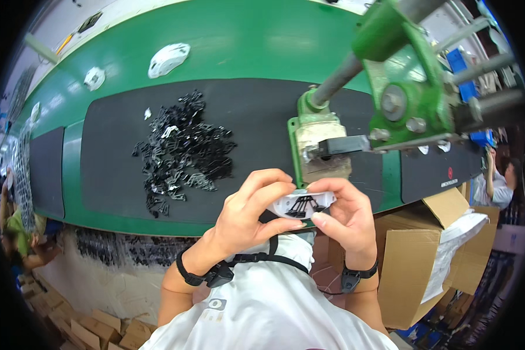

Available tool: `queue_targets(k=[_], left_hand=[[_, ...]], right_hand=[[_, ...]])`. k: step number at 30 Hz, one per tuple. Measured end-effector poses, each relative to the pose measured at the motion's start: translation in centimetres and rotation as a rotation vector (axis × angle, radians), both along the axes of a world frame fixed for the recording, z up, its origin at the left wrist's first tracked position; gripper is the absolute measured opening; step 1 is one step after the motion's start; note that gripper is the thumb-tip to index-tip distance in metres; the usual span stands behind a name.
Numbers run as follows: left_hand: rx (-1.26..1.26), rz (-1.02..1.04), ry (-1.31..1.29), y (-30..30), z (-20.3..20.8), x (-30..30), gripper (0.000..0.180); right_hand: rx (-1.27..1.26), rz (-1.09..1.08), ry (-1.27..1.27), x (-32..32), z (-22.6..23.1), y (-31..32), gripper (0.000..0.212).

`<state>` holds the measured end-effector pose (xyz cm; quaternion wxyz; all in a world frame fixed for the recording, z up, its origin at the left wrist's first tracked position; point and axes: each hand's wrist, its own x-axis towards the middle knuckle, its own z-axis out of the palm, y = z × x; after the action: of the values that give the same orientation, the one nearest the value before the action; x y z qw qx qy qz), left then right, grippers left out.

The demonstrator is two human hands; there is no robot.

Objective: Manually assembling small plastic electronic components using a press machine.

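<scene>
A small curved white plastic shell [283, 205] with several thin black pieces fanned out inside it is held just in front of the press base. My left hand [245, 209] pinches its left side, thumb low and fingers along the top. On the other side, my right hand [353, 217] grips it between thumb and forefinger. Directly beyond the shell stands a green hand press [411, 87] with a metal block [324, 160] at its foot. To the left of my hands, a heap of small black plastic clips [184, 154] lies on a dark mat [256, 116].
White shells [169, 60] sit apart on the green table [233, 35] beyond the mat. An open cardboard box [411, 256] with white lining stands at my right. Another person [499, 184] is at the far right, and one in green [26, 227] at the left. Cartons [99, 326] fill the lower left.
</scene>
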<state>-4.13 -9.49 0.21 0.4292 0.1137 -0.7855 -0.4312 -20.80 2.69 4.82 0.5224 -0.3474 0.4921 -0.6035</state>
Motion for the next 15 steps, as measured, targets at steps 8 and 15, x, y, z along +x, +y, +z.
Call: queue_targets(k=[8,15], left_hand=[[-0.140,0.005,-0.066,0.5,1.7,-5.7,0.057],[-0.117,0.139,-0.066,0.3,0.3,-8.8,0.058]], right_hand=[[-0.172,-0.203,0.369,-5.4,-0.1,1.7,0.041],[-0.174,-0.424,0.724,-6.8,-1.2,0.3,0.040]])
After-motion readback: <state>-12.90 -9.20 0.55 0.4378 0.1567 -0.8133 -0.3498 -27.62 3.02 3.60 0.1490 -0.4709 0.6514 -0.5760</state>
